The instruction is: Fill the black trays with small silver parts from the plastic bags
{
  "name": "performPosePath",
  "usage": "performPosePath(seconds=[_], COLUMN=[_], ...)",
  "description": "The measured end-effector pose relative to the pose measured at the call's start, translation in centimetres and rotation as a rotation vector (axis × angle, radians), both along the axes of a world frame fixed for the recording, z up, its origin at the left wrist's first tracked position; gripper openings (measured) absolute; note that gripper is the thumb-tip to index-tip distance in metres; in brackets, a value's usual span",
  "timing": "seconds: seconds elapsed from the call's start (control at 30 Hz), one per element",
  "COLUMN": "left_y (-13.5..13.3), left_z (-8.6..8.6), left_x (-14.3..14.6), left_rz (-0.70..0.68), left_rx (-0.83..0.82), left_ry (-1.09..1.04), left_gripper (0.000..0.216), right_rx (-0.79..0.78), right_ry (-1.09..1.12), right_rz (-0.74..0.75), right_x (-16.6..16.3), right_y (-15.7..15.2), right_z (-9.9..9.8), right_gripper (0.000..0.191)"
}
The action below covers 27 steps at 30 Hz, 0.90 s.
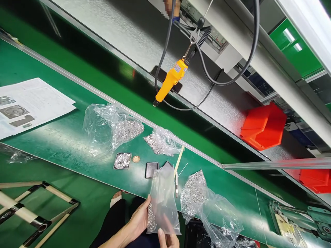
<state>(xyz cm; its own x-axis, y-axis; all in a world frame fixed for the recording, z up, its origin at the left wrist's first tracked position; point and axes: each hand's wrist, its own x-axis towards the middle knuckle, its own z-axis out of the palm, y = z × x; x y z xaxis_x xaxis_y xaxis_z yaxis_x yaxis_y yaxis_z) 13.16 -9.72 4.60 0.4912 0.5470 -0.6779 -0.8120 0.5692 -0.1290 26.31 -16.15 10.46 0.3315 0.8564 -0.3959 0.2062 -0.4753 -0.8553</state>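
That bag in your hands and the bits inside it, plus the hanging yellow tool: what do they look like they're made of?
The small bag, held by the left hand and right hand: thin clear plastic film; it creases and shows the bench through it. The small parts at its bottom: probably metal, silvery and glinting. The yellow screwdriver: its body looks like moulded plastic, glossy and smooth.

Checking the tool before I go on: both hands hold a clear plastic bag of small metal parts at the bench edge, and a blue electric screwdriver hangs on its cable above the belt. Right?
Not quite. The hanging electric screwdriver is yellow-orange, not blue, as the head view shows. The rest stands: the left hand and right hand hold the clear plastic bag of small metal parts at the bench edge.
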Motion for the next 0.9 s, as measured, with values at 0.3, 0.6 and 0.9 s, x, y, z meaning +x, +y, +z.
performPosePath(seconds=[0.3,0.6,0.9], left_y=[1.7,3.8,4.6], left_z=[-0.7,-0.8,0.6], left_x=[0.0,0.3,0.6], left_rz=[0.012,0.040,0.038], left_rx=[0.014,-0.080,-0.129], left_ry=[0.006,0.082,0.043], left_gripper=[0.054,0.047,0.044], right_rx=[-0.030,-0.080,-0.138], right_ry=[-0.298,-0.245,-0.186], right_rz=[0.226,0.314,0.348], right_x=[1.8,1.9,1.4], right_y=[3.4,7.3,10.0], right_z=[1.2,4.1,5.9], right_gripper=[0.062,0.061,0.070])
